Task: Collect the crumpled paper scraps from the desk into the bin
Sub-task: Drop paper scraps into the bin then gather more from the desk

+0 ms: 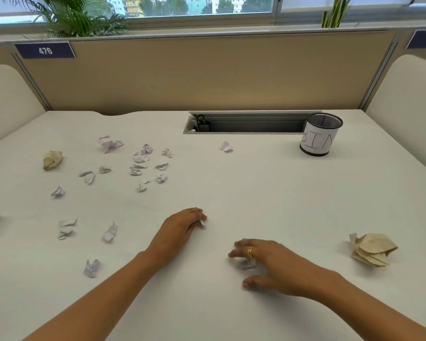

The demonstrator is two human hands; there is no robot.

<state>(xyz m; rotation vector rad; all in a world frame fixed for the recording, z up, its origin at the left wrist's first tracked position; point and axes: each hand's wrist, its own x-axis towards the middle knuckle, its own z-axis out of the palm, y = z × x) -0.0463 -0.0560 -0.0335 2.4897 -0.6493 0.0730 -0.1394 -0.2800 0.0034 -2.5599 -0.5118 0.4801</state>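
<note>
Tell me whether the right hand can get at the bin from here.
Probably yes: the right hand has only bare desk between it and the bin, whose top is open.

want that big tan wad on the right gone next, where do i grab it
Come from above with the right hand, which is nearest, and pinch across the tan wad at its bulky middle. Its loose flaps fan toward the near side and would likely slip or unfold if pinched alone.
</note>
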